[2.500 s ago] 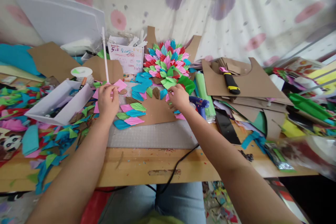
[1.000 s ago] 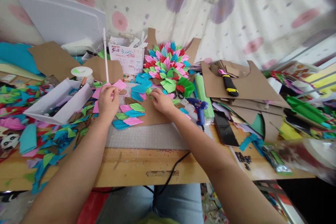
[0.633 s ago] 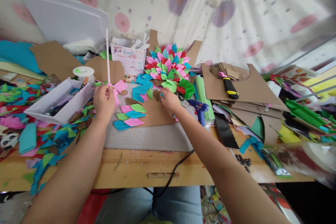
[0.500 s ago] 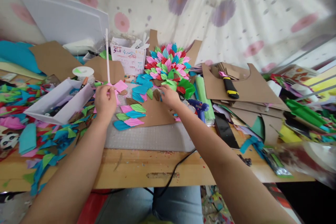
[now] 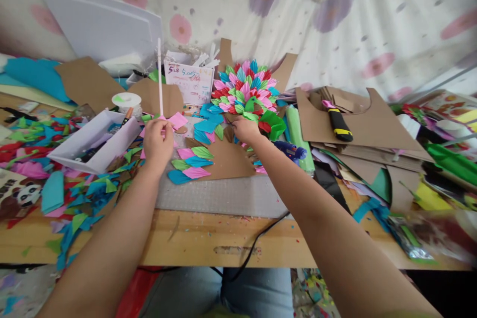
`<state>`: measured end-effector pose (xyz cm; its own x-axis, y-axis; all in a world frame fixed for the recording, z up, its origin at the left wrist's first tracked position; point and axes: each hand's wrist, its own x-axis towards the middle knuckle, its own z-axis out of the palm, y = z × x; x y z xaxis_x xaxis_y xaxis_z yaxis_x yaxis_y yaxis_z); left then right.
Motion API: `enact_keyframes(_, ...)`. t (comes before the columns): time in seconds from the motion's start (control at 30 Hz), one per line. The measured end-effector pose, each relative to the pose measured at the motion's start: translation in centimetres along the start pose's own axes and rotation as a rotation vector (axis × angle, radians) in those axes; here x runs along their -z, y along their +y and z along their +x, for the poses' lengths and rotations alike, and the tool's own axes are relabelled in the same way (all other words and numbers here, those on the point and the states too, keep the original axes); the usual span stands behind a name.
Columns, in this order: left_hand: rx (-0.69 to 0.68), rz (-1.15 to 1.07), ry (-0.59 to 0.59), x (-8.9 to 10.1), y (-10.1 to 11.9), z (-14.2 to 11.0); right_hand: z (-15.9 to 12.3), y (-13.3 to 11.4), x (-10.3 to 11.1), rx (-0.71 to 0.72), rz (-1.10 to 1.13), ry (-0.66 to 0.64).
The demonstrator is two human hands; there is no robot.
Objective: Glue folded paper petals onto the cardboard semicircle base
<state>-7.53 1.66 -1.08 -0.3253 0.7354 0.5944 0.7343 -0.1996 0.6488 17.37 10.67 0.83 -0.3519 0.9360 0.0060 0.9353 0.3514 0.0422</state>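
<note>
My left hand (image 5: pixel 158 141) is closed with a thin white stick (image 5: pixel 160 77) rising upright from it. Beside its fingers lies a pink paper piece (image 5: pixel 178 120). Over the far edge of a brown cardboard piece (image 5: pixel 231 159), my right hand (image 5: pixel 246 130) has its fingers bent together near a brown paper leaf (image 5: pixel 228 132); whatever they pinch is hidden. Pleated pink, green and blue paper leaves (image 5: pixel 197 172) overlap along the cardboard's left side. Both the cardboard and the leaves rest on a grey cutting mat (image 5: pixel 219 201).
Behind my right hand stands a cluster of colourful paper leaves (image 5: pixel 244 87). A blue glue gun (image 5: pixel 290 150) lies right of my hand, by a green paper roll (image 5: pixel 298 136). A cutter (image 5: pixel 340 124) rests on stacked cardboard (image 5: pixel 387 129). A white tray (image 5: pixel 61 159) holds pens amid paper scraps.
The whole view has shifted slightly, so things appear farther right. My right hand has moved a little away from me over the cardboard's far edge. My left hand keeps its place with the stick.
</note>
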Motion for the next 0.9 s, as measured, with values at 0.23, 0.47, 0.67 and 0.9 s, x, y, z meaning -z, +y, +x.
enact_keyframes(0.23, -0.002, 0.005, -0.012, 0.0, 0.2, -0.1, -0.1, 0.8, -0.4, -0.073, 0.221, 0.087)
enact_keyframes(0.47, -0.018, 0.022, -0.011, -0.1, 0.0, -0.1, 0.9, 1.4, 0.9, -0.348, 0.87, 0.139)
enact_keyframes(0.67, -0.04, 0.031, -0.003, 0.0, 0.0, -0.1, -0.7, 1.1, 2.4, -0.305, 0.93, 0.296)
enact_keyframes(0.9, -0.089, 0.065, -0.01, 0.2, 1.1, -0.3, -8.8, 1.1, 0.6, 0.471, 0.61, 0.373)
